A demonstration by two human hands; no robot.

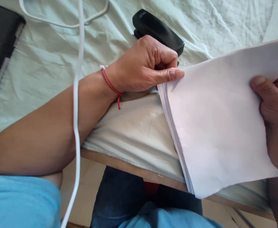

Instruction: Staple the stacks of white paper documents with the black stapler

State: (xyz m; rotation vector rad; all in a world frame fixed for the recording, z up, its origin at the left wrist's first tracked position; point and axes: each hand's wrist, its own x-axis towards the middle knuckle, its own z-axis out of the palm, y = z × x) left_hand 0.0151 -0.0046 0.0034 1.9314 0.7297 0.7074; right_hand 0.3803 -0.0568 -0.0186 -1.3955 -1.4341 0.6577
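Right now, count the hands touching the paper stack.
2. The left hand pinches the paper stack at its upper left corner, beside the black stapler; the right hand holds its right edge. The underside is hidden.

Paper stack: white paper, matt and smooth, with the separate sheet edges showing along one side.
Table cover: pale green woven cloth, matt and heavily creased.
Stapler: black plastic, smooth, with a slight sheen.
Table edge: brown wood board, bare and matt.
Cable: white plastic sheath, smooth and semi-gloss.
Wrist cord: red braided thread.
Trousers: dark blue denim.
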